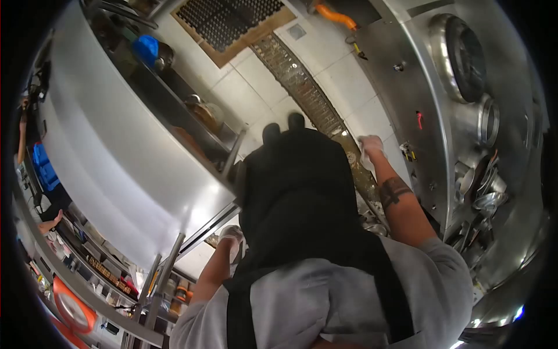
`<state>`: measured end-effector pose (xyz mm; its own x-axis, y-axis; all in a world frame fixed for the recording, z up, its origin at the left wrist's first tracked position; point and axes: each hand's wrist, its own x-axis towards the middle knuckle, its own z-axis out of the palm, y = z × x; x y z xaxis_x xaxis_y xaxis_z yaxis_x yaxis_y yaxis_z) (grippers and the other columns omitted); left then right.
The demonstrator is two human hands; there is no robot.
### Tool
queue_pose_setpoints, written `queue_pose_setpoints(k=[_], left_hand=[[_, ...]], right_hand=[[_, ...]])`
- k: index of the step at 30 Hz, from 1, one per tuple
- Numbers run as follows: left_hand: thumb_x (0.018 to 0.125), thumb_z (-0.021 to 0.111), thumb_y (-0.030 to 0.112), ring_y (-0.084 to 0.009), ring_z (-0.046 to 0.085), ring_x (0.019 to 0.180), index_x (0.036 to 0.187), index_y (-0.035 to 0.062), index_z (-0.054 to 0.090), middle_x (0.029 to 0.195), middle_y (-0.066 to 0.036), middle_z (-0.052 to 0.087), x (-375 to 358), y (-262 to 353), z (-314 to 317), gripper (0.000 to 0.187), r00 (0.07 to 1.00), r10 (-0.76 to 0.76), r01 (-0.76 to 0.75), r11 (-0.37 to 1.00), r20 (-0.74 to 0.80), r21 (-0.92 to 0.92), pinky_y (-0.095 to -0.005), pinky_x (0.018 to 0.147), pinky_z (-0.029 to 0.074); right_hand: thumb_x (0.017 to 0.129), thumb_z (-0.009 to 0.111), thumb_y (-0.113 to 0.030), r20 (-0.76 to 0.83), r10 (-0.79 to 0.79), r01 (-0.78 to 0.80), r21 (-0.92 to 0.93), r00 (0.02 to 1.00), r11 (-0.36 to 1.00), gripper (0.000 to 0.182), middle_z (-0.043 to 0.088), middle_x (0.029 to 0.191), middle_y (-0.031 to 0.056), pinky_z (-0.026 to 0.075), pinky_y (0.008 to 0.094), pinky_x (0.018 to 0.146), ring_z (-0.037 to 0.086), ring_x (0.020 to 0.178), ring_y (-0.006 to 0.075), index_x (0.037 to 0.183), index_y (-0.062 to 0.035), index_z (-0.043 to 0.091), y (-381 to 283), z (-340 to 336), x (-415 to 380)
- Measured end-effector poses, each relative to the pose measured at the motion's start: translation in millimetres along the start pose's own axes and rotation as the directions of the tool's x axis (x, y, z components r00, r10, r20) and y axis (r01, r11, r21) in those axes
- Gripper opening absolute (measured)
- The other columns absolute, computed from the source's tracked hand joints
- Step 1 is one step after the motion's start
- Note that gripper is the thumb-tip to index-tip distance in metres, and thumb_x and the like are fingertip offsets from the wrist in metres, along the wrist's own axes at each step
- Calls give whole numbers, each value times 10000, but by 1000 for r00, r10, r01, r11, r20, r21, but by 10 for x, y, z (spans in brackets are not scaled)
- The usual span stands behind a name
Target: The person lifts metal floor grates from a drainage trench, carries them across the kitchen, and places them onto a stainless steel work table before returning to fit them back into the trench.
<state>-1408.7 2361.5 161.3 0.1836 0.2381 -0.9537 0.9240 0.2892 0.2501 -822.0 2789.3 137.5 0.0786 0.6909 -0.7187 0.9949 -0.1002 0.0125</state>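
Observation:
My right hand (370, 150), in a clear plastic glove, hangs over the floor beside the grated drain. Its fingers look curled in, and nothing shows in them. My left hand (231, 235), also gloved, is low beside my apron (299, 192), near the corner of a steel worktable (139, 157). The fingers of that hand are partly hidden and blurred. Between the steel counters, my dark shoes (283, 128) stand on the tiles next to the drain (302, 78).
On the right, a steel cooking counter (401, 75) carries a wok (459, 58), a metal ring (488, 121) and several ladles (490, 200). A black mat (226, 23) lies ahead. Bowls (206, 113) sit under the left table. Another person's hand (51, 222) shows far left.

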Motion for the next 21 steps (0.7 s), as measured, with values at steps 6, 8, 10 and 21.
queue_pose_setpoints(k=[6,8,10,21], left_hand=[[974,489,266,-331,672,971,1065,67,685,1052,-183,698,-284,289,815,294,871,-346,462,337,348,-820,-451,812,540],[964,533,248,-275,668,868,1004,64,689,961,-142,699,-465,613,648,245,841,-273,513,123,468,-850,-434,729,534],[940,604,202,-217,663,806,974,57,706,921,-96,705,-416,1258,-426,180,799,-174,598,138,575,-789,-389,682,525],[930,641,201,-206,664,837,978,72,720,916,-80,705,203,1314,-1232,159,697,-159,660,525,699,-538,-374,721,525]], right_hand=[[834,718,-385,93,171,-191,310,981,931,372,735,827,156,532,416,674,706,756,271,874,-16,741,-992,649,2465],[853,733,-328,61,7,-38,517,998,855,282,683,765,97,512,426,650,648,689,252,881,-48,735,-1026,1600,3575],[868,734,-280,81,-48,-9,584,996,812,206,648,736,71,502,429,638,615,659,238,880,-75,719,-1307,2087,4380],[818,783,-172,87,-14,-34,519,996,854,224,710,996,118,544,343,849,656,900,275,1026,-153,704,-2590,2790,6605]])
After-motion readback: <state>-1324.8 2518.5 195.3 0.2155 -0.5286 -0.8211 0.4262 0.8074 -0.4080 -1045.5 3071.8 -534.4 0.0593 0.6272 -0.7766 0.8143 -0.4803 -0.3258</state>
